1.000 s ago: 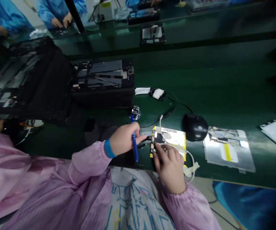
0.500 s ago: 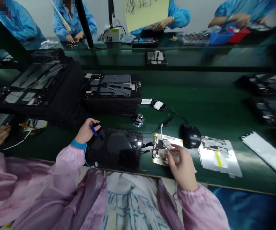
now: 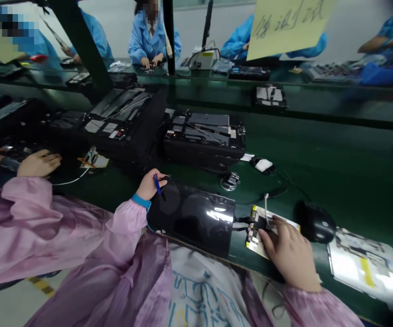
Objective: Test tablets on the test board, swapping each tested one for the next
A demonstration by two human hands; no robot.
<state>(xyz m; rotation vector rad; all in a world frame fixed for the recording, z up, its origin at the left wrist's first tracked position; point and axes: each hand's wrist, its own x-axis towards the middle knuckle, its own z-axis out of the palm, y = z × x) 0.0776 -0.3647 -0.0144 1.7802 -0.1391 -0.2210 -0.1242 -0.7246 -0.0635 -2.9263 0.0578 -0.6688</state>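
My left hand point(image 3: 148, 185), with a blue wrist strap, is closed round a blue pen-like tool point(image 3: 157, 184) at the far left corner of a dark display panel point(image 3: 192, 215). The panel lies flat, glossy face up. Two short black ribbon cables point(image 3: 240, 224) join its right side to a small test board point(image 3: 256, 240) with yellow edges. Over that board my right hand point(image 3: 290, 250) is bent, thumb and fingers closed at the lower end of a white cable point(image 3: 266, 206). The fingers hide the cable's connector and part of the board.
Stacks of opened tablets point(image 3: 203, 136) stand behind the panel. A black mouse-like device point(image 3: 315, 222) and a silver back plate point(image 3: 366, 263) lie to the right. At the left, a co-worker's hand point(image 3: 39, 163) rests near another board point(image 3: 96, 159). A coiled black cable point(image 3: 263, 165) lies behind.
The view has swung left, so everything sits further right in the picture. My left hand keeps the blue tool; my right hand now lies lower over the board, at the white cable's end.
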